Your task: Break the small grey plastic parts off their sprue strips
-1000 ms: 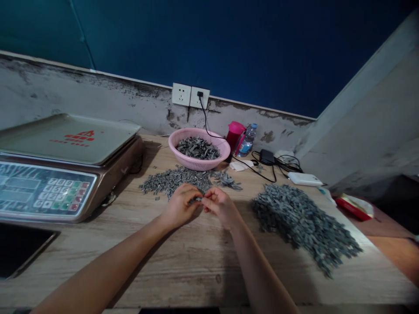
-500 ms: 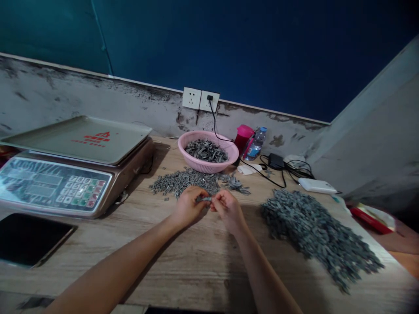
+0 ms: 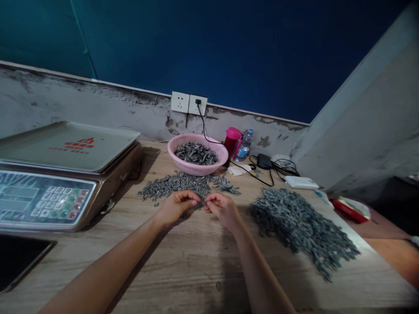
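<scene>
left hand (image 3: 178, 208) and right hand (image 3: 223, 210) just apart, fingers pinched, right over a scattered heap of small grey angular pieces (image 3: 173, 185) on the pale wood-grain bench (image 3: 183, 266), seemingly kept close for easy reach; anything held too tiny to tell.

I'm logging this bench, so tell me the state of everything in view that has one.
Left hand: fingers curled at the near edge of the smaller grey pile, any held piece unclear.
Right hand: fingertips drawn together, any held piece unclear.
Pink basket: holding grey pieces.
Digital scale: display looks unlit.
Right wall socket: black plug inserted.
Left wall socket: unused.
Water bottle: upright, capped.
Larger grey pile: loose, spread on the table.
</scene>
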Motion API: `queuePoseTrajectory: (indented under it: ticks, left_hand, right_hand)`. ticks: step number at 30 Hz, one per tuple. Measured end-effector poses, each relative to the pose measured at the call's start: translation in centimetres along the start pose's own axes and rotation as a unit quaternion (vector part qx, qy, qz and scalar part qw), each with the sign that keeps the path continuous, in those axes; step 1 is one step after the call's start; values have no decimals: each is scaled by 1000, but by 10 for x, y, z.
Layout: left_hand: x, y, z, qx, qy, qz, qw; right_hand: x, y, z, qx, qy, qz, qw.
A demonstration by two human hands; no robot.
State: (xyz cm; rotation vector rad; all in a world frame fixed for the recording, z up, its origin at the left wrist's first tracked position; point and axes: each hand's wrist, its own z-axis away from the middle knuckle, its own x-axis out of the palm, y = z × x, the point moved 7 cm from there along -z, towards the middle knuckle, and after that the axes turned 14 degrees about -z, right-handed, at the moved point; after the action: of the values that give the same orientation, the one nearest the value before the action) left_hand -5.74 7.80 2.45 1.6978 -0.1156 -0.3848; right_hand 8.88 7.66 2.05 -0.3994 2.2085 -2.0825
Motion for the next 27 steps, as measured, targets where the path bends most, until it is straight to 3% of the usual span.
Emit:
queuePoseTrajectory:
  ticks: [6, 10, 15, 19, 27]
  left_hand:
    - [13, 4, 1, 40, -30, -7, 999]
    - [14, 1, 4, 44, 18, -68, 997]
    - [11, -1, 7, 13, 78, -40, 996]
    - [13, 1, 7, -18, 74, -35, 997]
    - [15, -5, 8, -74, 92, 89, 989]
  right_hand:
    - [5, 4, -1, -7, -8, -29, 1000]
    - [8, 7, -2, 4, -3, -57, 998]
    - [9, 6, -2, 12, 22, -83, 996]
    - [10, 1, 2, 8, 30, -96, 995]
    - [10, -4, 4, 14, 41, -99, 994]
